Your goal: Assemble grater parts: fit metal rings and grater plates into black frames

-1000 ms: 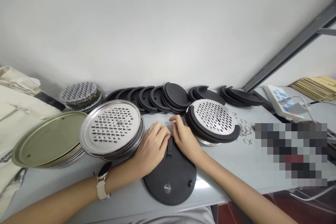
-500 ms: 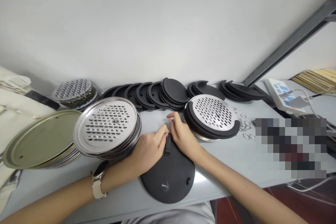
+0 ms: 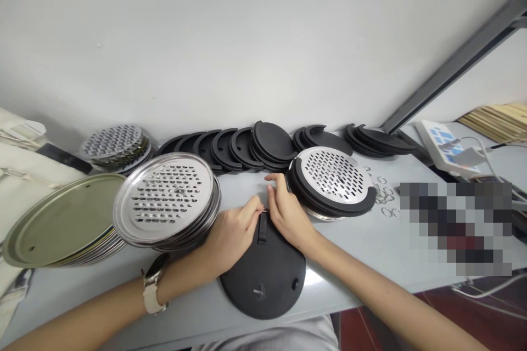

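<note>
A round black disc (image 3: pixel 267 277) lies in front of me with a short black strap (image 3: pixel 262 229) at its upper edge and a small dark hole at the lower right. My left hand (image 3: pixel 236 230) is closed in a pinch above the strap, on a thin metal ring (image 3: pixel 265 210) of which only a sliver shows. Against the disc's upper right edge rests my right hand (image 3: pixel 288 214). Its thumb and index finger stand apart with nothing visible between them; the lower fingers are hidden.
Stacked perforated metal plates (image 3: pixel 164 192) stand left, beside olive trays (image 3: pixel 61 216). Another perforated plate (image 3: pixel 335 175) with a black crescent rim tops a stack at right. Black discs (image 3: pixel 274 142) line the wall. Loose metal rings (image 3: pixel 382 194) lie right, near a blurred-out patch.
The view has shifted very slightly. Both hands stay at the disc's upper edge, and a sliver of the metal ring now shows between them.
</note>
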Demonstrator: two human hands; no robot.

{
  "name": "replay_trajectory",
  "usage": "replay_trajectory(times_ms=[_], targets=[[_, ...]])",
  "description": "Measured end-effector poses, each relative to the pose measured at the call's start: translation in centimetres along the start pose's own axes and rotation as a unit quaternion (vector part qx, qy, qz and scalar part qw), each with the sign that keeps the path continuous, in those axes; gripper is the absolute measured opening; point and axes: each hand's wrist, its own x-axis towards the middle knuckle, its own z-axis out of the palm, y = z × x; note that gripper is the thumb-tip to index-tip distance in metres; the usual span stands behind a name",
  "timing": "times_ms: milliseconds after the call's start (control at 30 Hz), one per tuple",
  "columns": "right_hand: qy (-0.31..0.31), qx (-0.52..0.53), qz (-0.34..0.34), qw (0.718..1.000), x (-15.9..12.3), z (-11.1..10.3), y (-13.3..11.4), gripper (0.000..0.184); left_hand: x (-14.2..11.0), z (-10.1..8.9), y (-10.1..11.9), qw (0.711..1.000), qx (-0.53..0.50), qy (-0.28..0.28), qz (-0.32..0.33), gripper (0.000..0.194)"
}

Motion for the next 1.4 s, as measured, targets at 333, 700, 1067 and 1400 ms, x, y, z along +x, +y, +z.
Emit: replay_trajectory(times_ms=[333,700,1067,1400], targets=[[-0.021,-0.018,-0.007,1.0,0.06,0.23,0.38,0.026,0.09,-0.07,-0.04,1.0,-0.013,0.015,0.009,0.016],[-0.027,-0.027,-0.007,0.999,0.11,0.11,0.34,0.023,-0.06,0.07,0.31,1.0,-0.005,0.014,0.001,0.009],[-0.035,-0.026,-0.01,0.999,-0.02,0.1,0.43,0.022,0.02,0.15,0.27,0.998,-0.044,0.027,-0.031,0.012],[-0.035,-0.039,-0.014,0.999,-0.08,0.07,0.26,0.02,0.17,-0.28,0.32,0.999,-0.03,0.005,-0.038,0.01]])
